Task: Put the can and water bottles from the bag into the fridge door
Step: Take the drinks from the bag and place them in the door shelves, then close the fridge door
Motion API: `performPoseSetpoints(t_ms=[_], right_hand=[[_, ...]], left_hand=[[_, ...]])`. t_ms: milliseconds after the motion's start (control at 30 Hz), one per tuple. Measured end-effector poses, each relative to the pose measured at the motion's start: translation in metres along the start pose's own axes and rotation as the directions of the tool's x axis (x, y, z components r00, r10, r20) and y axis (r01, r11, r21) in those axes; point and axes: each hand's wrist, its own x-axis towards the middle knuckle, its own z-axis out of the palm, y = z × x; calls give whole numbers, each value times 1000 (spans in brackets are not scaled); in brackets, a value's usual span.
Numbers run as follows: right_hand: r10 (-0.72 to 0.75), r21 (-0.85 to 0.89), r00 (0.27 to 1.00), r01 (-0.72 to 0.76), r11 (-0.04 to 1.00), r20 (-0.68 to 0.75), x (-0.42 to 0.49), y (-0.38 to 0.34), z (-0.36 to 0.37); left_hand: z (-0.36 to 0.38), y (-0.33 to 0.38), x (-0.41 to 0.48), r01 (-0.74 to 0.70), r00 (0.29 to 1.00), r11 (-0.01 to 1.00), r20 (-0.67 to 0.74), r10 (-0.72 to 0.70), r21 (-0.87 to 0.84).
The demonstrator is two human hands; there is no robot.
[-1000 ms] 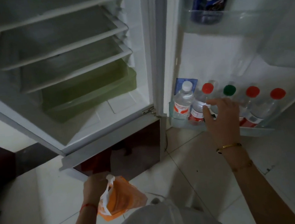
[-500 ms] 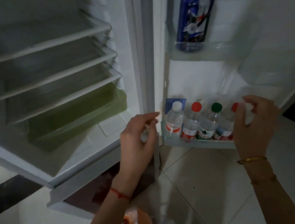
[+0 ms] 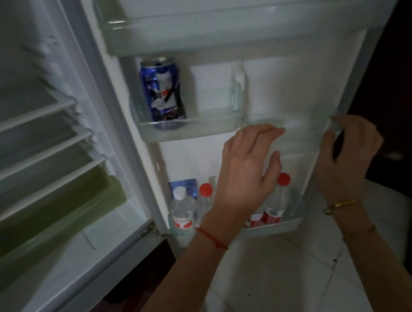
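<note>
1. You are looking at the blue can (image 3: 163,93) standing upright at the left end of the middle door shelf (image 3: 190,126); its top appears to be opened, so I would judge it liable to spill if tipped. It is thin-walled and light, so you should be gripping it round the middle, gently.
2. The water bottles (image 3: 183,212) are standing in a row in the bottom door bin (image 3: 283,225), caps up; your wrist is hiding some of them. They are looking full, so fairly heavy, with smooth plastic that flexes; the labelled waist or the neck under the cap is the surest hold.
3. Your left hand (image 3: 244,174) is hovering empty in front of the bottles, fingers spread.
4. Your right hand (image 3: 345,154) is curling round the door's outer edge (image 3: 345,99), holding no bottle.
5. No bag is showing in this view.
</note>
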Motion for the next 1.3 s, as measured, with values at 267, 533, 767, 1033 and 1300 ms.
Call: performPoseSetpoints(t_ms=[267, 533, 767, 1033, 1300], right_hand=[[-93, 48, 979, 86, 995, 179, 9, 42, 8], [-163, 82, 941, 145, 986, 298, 15, 55, -1], [-184, 257, 940, 110, 960, 286, 22, 58, -23], [58, 324, 971, -133, 937, 231, 36, 74, -36], [81, 367, 964, -174, 914, 254, 9, 77, -46]], left_hand=[[53, 10, 13, 123, 981, 978, 126, -145, 170], [70, 25, 14, 209, 974, 944, 31, -224, 254], [71, 34, 7, 258, 966, 946, -75, -248, 197], [60, 51, -14, 324, 938, 940, -162, -305, 106], [38, 71, -41, 341, 923, 936, -220, -315, 86]])
